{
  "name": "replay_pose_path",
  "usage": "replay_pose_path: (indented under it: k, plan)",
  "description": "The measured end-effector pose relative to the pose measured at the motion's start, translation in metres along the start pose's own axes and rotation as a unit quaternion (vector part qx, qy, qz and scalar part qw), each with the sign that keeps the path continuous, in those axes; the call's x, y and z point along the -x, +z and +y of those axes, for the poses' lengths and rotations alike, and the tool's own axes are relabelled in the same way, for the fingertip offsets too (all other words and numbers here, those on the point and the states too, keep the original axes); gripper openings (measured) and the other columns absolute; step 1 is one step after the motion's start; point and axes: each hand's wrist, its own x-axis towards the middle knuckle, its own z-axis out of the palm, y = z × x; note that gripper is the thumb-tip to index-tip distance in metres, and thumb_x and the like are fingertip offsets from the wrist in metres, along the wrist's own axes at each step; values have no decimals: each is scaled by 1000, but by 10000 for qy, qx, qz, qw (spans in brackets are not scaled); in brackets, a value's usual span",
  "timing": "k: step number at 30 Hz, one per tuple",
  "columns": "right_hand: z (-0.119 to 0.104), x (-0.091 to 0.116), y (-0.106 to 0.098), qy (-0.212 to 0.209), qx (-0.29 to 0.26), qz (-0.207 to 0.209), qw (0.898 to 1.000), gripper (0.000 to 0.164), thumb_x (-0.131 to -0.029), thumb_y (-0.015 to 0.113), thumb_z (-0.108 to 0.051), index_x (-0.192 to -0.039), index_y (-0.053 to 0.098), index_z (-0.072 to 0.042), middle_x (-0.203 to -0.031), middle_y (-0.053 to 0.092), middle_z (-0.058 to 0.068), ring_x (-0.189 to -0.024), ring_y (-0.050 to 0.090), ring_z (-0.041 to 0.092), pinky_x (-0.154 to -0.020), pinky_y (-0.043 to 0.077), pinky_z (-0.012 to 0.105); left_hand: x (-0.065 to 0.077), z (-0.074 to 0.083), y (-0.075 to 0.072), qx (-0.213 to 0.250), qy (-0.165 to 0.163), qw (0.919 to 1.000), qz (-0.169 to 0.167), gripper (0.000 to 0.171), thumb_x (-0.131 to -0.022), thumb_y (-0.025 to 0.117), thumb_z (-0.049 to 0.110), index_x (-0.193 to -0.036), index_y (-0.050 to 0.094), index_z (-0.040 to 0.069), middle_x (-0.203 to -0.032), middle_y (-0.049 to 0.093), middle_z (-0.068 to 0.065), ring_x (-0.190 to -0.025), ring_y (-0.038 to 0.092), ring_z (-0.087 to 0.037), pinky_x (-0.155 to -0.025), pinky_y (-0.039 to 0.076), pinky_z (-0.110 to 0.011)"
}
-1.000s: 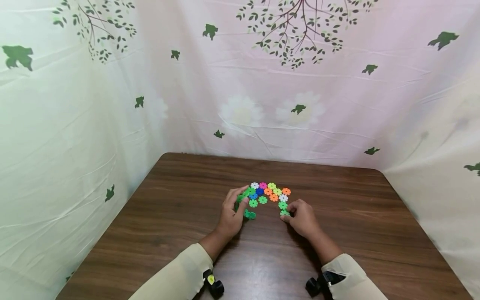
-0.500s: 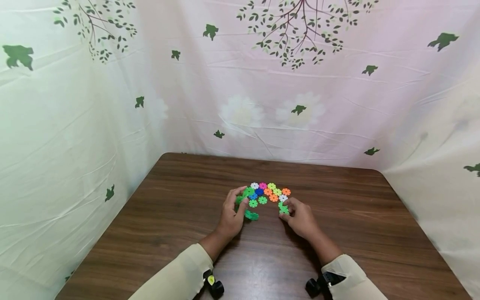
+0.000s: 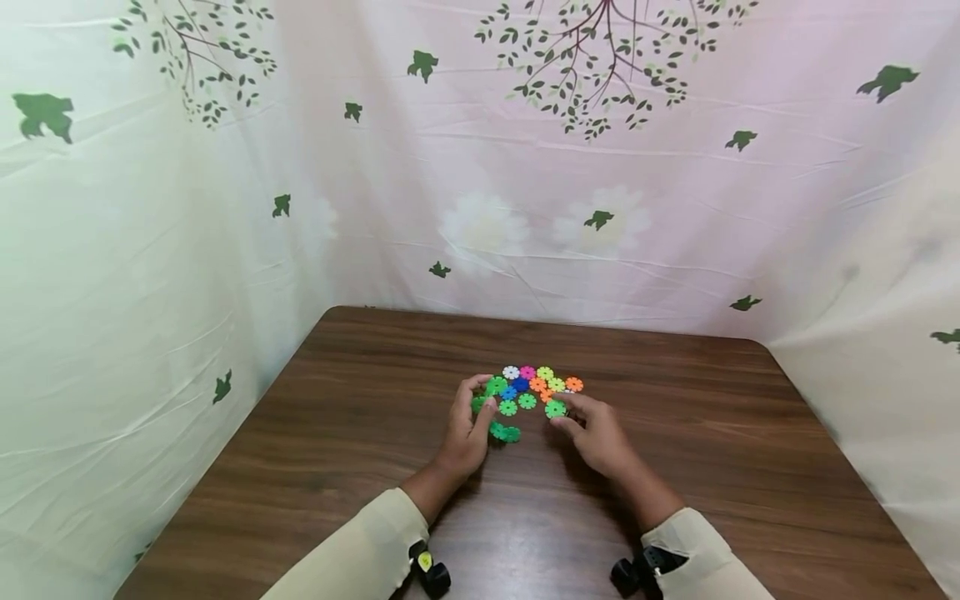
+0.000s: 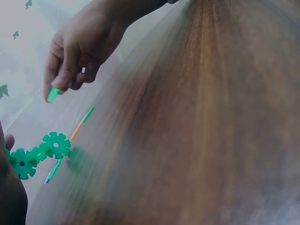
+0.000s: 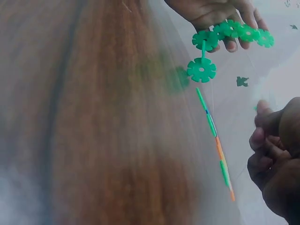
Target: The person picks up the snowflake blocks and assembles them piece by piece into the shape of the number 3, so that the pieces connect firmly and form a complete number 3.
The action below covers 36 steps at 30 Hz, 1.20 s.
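Note:
My left hand (image 3: 465, 433) holds a chain of green notched plastic discs (image 5: 230, 29), its thumb in front and fingers behind. One disc (image 5: 201, 70) at the chain's near end stands out at an angle, lower than the others. My right hand (image 3: 602, 433) pinches a single green notched disc (image 4: 53, 94) between thumb and index finger, raised above the table. Between the hands, just beyond them, several loose discs lie flat, among them a dark blue disc (image 3: 521, 384), a pink disc (image 3: 527, 372) and a green disc (image 3: 527, 401). The right fingers partly cover the row's right end.
The brown wooden table (image 3: 360, 500) has rounded far corners. A pale cloth (image 3: 525, 275) printed with leaves and branches hangs along its far and side edges. Each wrist wears a strap with a small black camera (image 3: 625, 577).
My right hand has picked up a green disc from the right end and brought it left and slightly away from me. The left hand with its chain has barely shifted.

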Motion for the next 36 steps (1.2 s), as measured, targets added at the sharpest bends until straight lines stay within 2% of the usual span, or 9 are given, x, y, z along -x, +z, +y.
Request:
replay_pose_path:
  k: [3, 6, 11, 15, 18, 22, 28, 36]
  plan:
    - [-6, -2, 0, -25, -190, -153, 9997, 37, -104, 72, -6, -140, 71, -2, -85, 66, 12, -71, 53, 8, -67, 48, 26, 0, -1, 1, 44, 0, 10000, 81, 37, -116, 47, 7, -151, 47, -5, -132, 59, -23, -107, 60, -18, -97, 51, -28]
    - [-13, -5, 1, -16, -400, -170, 9991, 34, -106, 69, -7, -141, 71, -5, -81, 64, 16, -68, 53, 9, -64, 47, 26, 0, -2, 2, 45, 53, 9999, 134, 36, -116, 49, 7, -150, 50, -3, -130, 61, -25, -106, 62, -18, -94, 53, -26]
    - [-25, -14, 6, -207, -598, -83, 9980, 33, -105, 69, -5, -138, 72, -3, -82, 65, 13, -71, 56, 13, -64, 49, 26, 0, -2, 1, 73, 118, 9998, 119, 36, -115, 50, 7, -150, 50, -1, -127, 63, -36, -108, 69, -35, -94, 55, -26]
    - [-33, -21, 10, -304, -854, -114, 9958, 32, -106, 67, -3, -138, 72, -2, -84, 65, 15, -72, 60, 24, -63, 51, 26, -1, 0, 0, 58, 176, 9998, 76, 40, -115, 51, 7, -154, 48, -2, -133, 64, -33, -113, 69, -46, -97, 57, -28]
    - [-38, -25, 12, -277, -1006, -164, 9944, 33, -109, 63, -3, -140, 71, -2, -86, 66, 21, -71, 60, 25, -63, 51, 25, -1, 0, 0, -63, 257, 9996, 39, 44, -116, 50, 8, -159, 47, 2, -144, 62, -25, -118, 66, -47, -104, 55, -30]
    - [-43, -26, 13, -217, -1200, -199, 9923, 33, -110, 61, -3, -142, 70, -1, -86, 66, 24, -69, 58, 15, -62, 50, 25, -1, -3, 0, -213, 461, 9987, 19, 46, -115, 50, 6, -161, 48, 7, -146, 62, -19, -118, 63, -45, -106, 53, -31]
    - [-44, -25, 15, -105, -1429, -196, 9895, 34, -110, 61, -4, -143, 68, 0, -84, 63, 19, -68, 55, 11, -62, 50, 25, -2, -7, 2, -227, 727, 9970, 132, 42, -114, 51, 2, -155, 53, -2, -139, 64, -20, -114, 66, -39, -101, 55, -30]
    - [-46, -25, 17, -31, -1496, -52, 9887, 33, -110, 61, -5, -142, 69, -1, -83, 62, 18, -68, 56, 13, -61, 48, 24, -3, -6, 2, -344, 913, 9952, 108, 42, -112, 54, 0, -154, 55, 0, -142, 65, -21, -125, 68, -36, -106, 56, -34]
